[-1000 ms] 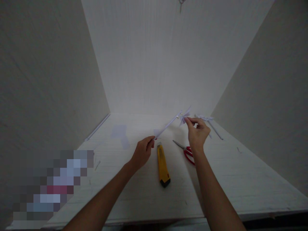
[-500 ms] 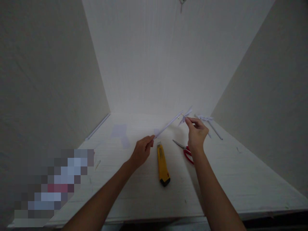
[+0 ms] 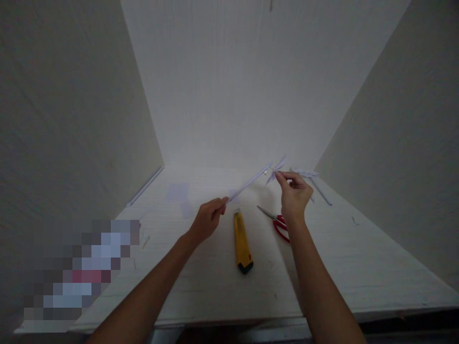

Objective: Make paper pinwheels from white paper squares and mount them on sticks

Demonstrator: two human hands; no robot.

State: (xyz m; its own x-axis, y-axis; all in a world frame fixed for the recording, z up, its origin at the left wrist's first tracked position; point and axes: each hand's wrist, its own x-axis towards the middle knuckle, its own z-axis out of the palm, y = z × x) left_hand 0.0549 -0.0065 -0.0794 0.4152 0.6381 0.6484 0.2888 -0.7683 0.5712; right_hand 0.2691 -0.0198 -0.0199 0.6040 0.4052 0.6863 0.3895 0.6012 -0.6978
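Note:
My left hand point(image 3: 209, 217) is closed on the lower end of a thin pale rolled-paper stick point(image 3: 249, 182), which slants up to the right. At the stick's far end is a paper pinwheel point(image 3: 280, 164), its blades pinched between the thumb and fingers of my right hand point(image 3: 296, 193). A thin pin seems to join the two, with a short gap between them. Below the stick lies a yellow box cutter point(image 3: 243, 243) with a black end. Red-handled scissors point(image 3: 276, 220) rest beside my right wrist, which hides part of their handles.
Pale paper squares point(image 3: 178, 192) lie on the white table point(image 3: 211, 296) at left. A paper stick point(image 3: 146, 186) lies along the left wall. More sticks point(image 3: 322, 192) and another pinwheel point(image 3: 304, 173) are at back right. Blurred blocks cover the lower left. White walls enclose three sides.
My left hand has shifted slightly left and up with the stick. My right hand keeps its pinch on the pinwheel. The whole view has tilted a little.

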